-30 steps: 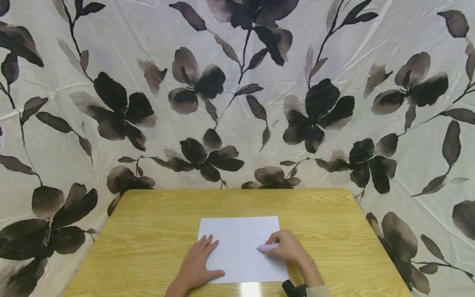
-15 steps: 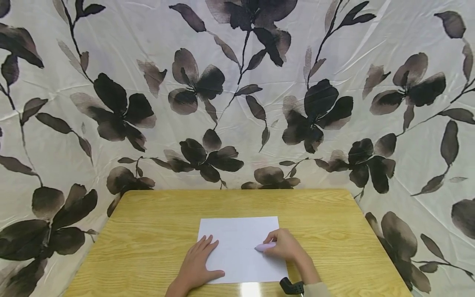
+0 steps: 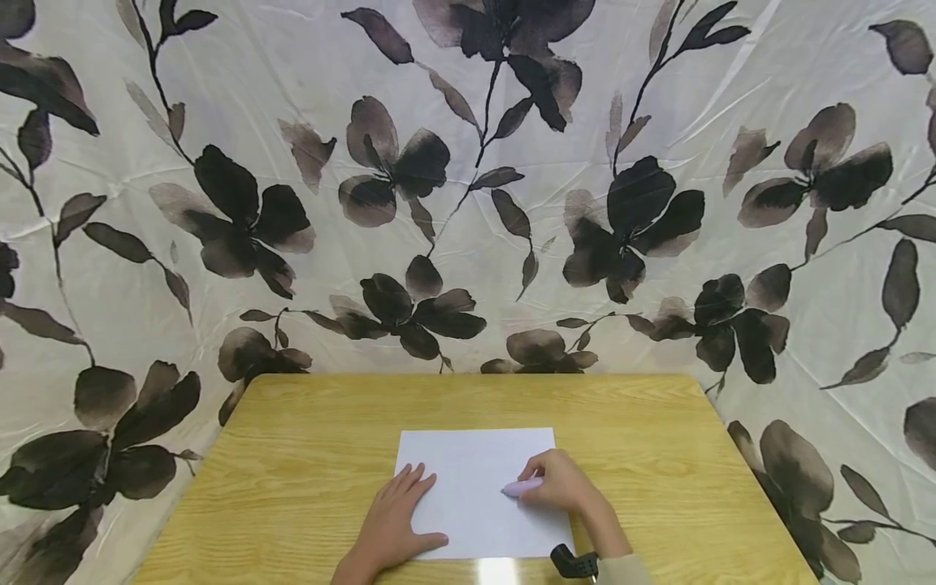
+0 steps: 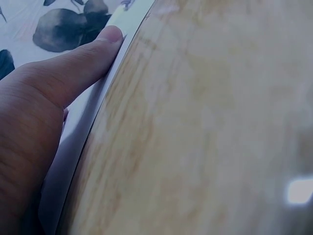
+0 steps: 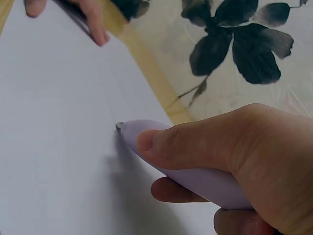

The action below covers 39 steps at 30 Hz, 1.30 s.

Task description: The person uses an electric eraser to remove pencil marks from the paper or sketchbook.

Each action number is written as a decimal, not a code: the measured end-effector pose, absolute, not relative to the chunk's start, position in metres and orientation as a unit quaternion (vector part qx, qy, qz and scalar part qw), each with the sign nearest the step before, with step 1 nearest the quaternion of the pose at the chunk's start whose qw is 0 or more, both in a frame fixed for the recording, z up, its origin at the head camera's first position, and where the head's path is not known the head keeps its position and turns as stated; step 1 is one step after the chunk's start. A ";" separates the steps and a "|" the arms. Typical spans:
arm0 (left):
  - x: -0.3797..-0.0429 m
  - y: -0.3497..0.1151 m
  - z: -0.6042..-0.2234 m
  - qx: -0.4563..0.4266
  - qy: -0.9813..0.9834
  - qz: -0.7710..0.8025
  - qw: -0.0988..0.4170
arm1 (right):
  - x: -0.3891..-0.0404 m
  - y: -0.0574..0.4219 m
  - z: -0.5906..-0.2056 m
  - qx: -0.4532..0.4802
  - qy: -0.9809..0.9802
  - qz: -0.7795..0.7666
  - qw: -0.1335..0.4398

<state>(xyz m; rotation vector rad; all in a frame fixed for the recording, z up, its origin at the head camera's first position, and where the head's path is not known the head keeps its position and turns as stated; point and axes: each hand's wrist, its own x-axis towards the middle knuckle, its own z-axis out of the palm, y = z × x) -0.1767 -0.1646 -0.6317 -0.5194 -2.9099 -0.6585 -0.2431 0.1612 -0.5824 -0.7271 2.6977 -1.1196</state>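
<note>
A white sheet of paper (image 3: 475,463) lies on the wooden table. My left hand (image 3: 398,516) rests flat over its left part, fingers spread and thumb out along the near edge. In the left wrist view, the thumb (image 4: 83,63) lies along the paper's edge. My right hand (image 3: 566,487) grips a chunky lilac pen-shaped tool (image 5: 195,181) over the right half of the sheet. Its short grey tip (image 5: 119,126) points left, right at the paper's surface. A faint line runs on the paper near the tip. The palm hides the tool's back end.
The yellow wood-grain table (image 3: 314,439) extends around the sheet on all sides. A floral cloth (image 3: 468,203) hangs behind and beside it. A black device (image 3: 574,562) sits at the right wrist. Light glares off the table (image 3: 497,571) near its front.
My right hand has slid the lilac tool slightly left across the paper. The left hand stays in place on the sheet. The head view has shifted a little.
</note>
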 end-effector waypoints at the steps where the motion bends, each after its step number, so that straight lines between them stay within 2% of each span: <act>1: -0.177 -0.165 -0.631 -0.171 -0.959 -0.217 0.060 | -0.243 0.163 -0.582 -0.235 0.895 -0.372 0.069; 6: -0.179 -0.165 -0.629 -0.170 -0.961 -0.212 0.059 | -0.242 0.166 -0.578 -0.214 0.894 -0.385 0.088; 12: -0.178 -0.164 -0.630 -0.162 -0.962 -0.216 0.038 | -0.244 0.161 -0.579 -0.234 0.882 -0.399 0.091; 21: -0.177 -0.164 -0.630 -0.169 -0.957 -0.224 0.069 | -0.247 0.166 -0.579 -0.222 0.895 -0.376 0.088; 31: -0.175 -0.164 -0.630 -0.165 -0.957 -0.233 0.059 | -0.248 0.166 -0.581 -0.223 0.895 -0.371 0.104; 39: -0.176 -0.164 -0.631 -0.160 -0.960 -0.227 0.046 | -0.251 0.163 -0.580 -0.244 0.891 -0.371 0.092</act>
